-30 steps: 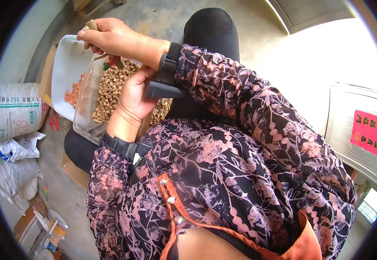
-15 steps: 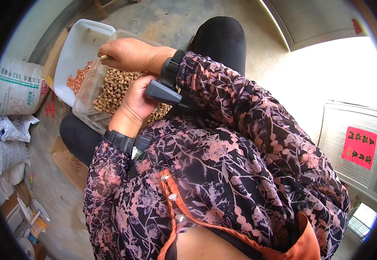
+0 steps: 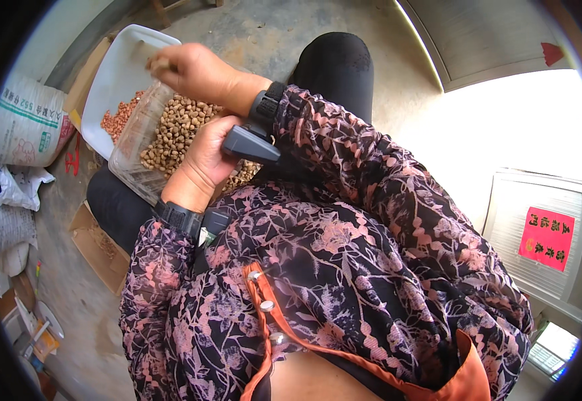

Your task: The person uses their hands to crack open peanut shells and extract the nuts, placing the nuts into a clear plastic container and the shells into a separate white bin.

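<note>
My right hand (image 3: 197,70) is stretched across to the left, above the far edge of a clear plastic box (image 3: 125,175). Its fingers are closed round a small tan piece (image 3: 162,63), blurred and mostly covered. Tan unshelled nuts, apparently peanuts (image 3: 177,127), fill much of the clear box. Lower down, my left hand (image 3: 205,155) is over the near side of these nuts, its fingers hidden behind the right wrist's dark grey device (image 3: 251,144). Beyond the clear box a white tub (image 3: 107,80) holds reddish shelled kernels (image 3: 122,117).
A cardboard box (image 3: 97,248) with brown bits lies by my left knee (image 3: 113,207). A printed white sack (image 3: 30,120) and crumpled bags (image 3: 15,187) line the left side. My right knee (image 3: 336,67) rises at the far side. A red paper sign (image 3: 546,238) hangs at right.
My right hand has lifted away and slightly upward from the clear box, toward the white tub, with the small tan piece in its fingers. My left hand stays nearly in place.
</note>
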Demonstrator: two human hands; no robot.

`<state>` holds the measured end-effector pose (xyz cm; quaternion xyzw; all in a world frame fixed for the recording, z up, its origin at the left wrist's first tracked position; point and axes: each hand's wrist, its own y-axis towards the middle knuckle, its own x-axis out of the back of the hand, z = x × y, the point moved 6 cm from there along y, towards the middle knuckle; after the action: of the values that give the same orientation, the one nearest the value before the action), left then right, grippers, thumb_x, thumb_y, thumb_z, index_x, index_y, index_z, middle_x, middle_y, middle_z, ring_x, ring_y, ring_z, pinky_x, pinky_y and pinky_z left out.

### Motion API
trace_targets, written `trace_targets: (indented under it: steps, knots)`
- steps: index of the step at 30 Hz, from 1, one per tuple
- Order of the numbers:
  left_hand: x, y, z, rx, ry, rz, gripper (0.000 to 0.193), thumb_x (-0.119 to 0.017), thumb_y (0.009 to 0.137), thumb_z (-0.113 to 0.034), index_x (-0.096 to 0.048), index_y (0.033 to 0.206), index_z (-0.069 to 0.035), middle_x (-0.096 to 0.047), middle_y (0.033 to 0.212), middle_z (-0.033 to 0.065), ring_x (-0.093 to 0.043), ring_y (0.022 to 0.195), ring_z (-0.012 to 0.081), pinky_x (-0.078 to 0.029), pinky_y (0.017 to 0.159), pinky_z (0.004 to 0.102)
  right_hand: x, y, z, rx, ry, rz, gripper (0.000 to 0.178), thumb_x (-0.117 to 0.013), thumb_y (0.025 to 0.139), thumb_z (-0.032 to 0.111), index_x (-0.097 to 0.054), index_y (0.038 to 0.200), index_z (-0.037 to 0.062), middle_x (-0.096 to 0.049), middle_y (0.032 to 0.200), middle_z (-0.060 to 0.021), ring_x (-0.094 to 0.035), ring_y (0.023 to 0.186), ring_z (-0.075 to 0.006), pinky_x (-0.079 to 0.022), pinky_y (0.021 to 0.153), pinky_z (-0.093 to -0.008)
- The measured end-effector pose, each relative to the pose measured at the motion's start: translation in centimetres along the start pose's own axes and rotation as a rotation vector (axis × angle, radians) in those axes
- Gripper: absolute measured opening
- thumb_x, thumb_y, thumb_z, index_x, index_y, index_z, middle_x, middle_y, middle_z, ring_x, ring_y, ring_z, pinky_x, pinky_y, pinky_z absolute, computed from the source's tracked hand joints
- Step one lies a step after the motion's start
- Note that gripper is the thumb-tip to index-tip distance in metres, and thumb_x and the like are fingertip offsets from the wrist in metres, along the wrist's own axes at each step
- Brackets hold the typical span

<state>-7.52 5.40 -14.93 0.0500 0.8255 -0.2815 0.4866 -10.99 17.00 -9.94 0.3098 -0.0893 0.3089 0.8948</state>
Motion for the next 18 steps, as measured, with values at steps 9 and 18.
trace_targets:
  steps: [9,18]
  knots:
    - [-0.5,-2.1,-3.5,-0.071,0.079,0.1,0.035,-0.055,0.088,-0.019,-0.053,0.12,-0.004,-0.063,0.107,0.0068,-0.062,0.095,0.0175,-0.049,0.086,0.0323,-1.1,3.3,-3.3,-0.757,1.338,-0.444,0.01,-0.055,0.091,0.01,-0.057,0.088,0.0001,-0.056,0.075,-0.0069,-0.052,0.063,-0.0157,-0.048,0.056,-0.0286]
    - [0.4,-5.0,-4.4,0.016,-0.043,0.268,0.03,-0.055,0.091,-0.024,-0.058,0.112,-0.002,-0.065,0.105,0.0081,-0.062,0.097,0.0203,-0.048,0.089,0.0345,-4.0,4.3,-1.5,-0.739,1.641,-0.679,0.007,-0.053,0.091,0.01,-0.056,0.091,0.0027,-0.054,0.076,-0.0025,-0.049,0.064,-0.0116,-0.045,0.057,-0.0248]
